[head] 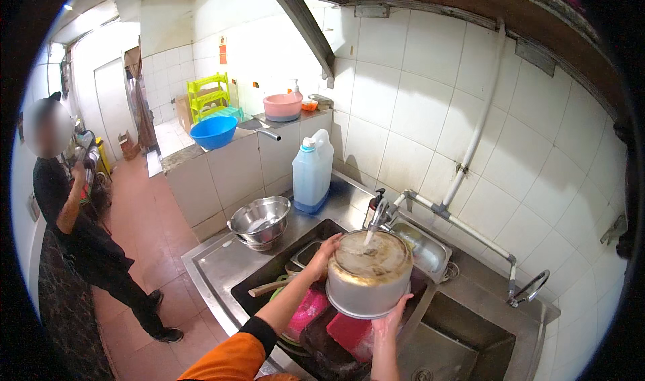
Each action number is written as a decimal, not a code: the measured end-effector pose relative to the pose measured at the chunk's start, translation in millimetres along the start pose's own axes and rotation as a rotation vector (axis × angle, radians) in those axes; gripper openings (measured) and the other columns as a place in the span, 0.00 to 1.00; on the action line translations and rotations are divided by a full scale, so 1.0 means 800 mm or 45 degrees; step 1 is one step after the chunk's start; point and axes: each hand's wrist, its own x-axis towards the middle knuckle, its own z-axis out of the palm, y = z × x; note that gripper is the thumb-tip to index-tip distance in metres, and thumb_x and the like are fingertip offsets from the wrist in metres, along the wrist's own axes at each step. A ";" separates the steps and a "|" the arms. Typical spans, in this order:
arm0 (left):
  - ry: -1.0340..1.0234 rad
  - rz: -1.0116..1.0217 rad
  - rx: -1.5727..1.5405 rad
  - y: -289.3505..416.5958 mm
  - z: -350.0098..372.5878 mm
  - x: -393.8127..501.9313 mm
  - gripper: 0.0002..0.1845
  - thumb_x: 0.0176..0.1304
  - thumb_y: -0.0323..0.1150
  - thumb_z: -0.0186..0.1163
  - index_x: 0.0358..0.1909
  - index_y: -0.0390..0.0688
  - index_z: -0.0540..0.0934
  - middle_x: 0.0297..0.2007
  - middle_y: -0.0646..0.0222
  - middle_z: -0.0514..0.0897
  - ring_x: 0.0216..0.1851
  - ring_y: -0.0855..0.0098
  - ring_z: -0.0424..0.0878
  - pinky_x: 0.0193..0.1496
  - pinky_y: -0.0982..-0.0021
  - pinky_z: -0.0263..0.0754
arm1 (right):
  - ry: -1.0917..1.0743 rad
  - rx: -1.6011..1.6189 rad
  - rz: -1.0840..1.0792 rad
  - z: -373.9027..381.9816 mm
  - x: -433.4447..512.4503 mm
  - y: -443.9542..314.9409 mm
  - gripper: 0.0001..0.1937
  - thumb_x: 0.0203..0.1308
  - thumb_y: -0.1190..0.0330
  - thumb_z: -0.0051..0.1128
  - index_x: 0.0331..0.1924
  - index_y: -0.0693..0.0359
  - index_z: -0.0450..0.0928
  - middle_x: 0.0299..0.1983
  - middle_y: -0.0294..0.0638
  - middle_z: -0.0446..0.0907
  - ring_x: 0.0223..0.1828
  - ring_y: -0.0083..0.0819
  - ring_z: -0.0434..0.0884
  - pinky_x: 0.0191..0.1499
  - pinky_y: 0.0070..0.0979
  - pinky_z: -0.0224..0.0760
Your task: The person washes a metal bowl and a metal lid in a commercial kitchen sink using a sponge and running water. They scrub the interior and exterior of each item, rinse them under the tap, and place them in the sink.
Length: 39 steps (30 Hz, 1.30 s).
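Note:
Between my two hands a round metal pot [370, 285] is held bottom side up over the left sink basin. Brown stains mark its base, and water from the tap [375, 217] runs onto it. My left hand [326, 256] grips the pot's far left side near the base. Lower down, my right hand [392, 316] supports the rim on the near right. Beneath the pot, the basin holds a pink colander [310, 310], a red plastic item [347, 330] and a wooden handle [269, 287]. The pot hides part of the basin's contents.
Stacked metal bowls [259, 222] and a large jug of blue liquid [311, 174] stand on the left drainboard. A small metal tray [421, 245] sits behind the pot. To the right is a second basin [453, 340]. A person in dark clothes [85, 230] stands at far left.

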 end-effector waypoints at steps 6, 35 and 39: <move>-0.216 -0.413 -0.631 -0.033 0.012 0.055 0.20 0.59 0.46 0.50 0.45 0.41 0.74 0.45 0.63 0.77 0.44 0.64 0.75 0.51 0.60 0.68 | -0.140 0.032 0.027 -0.038 0.003 0.002 0.41 0.51 0.32 0.31 0.64 0.50 0.51 0.66 0.38 0.47 0.66 0.42 0.48 0.64 0.47 0.43; -0.269 -0.472 0.041 -0.013 0.077 0.107 0.10 0.57 0.36 0.53 0.36 0.40 0.76 0.31 0.70 0.77 0.31 0.76 0.73 0.37 0.74 0.70 | -0.266 -2.099 -1.112 0.033 -0.077 -0.032 0.21 0.46 0.60 0.65 0.12 0.66 0.68 0.10 0.46 0.63 0.13 0.36 0.57 0.18 0.34 0.56; -0.263 -0.404 0.734 0.000 0.089 0.086 0.13 0.52 0.38 0.53 0.37 0.44 0.78 0.39 0.62 0.79 0.40 0.64 0.78 0.40 0.64 0.74 | -0.113 -2.085 -0.183 0.025 -0.094 -0.038 0.25 0.49 0.48 0.58 0.39 0.64 0.77 0.35 0.51 0.79 0.33 0.35 0.77 0.38 0.33 0.69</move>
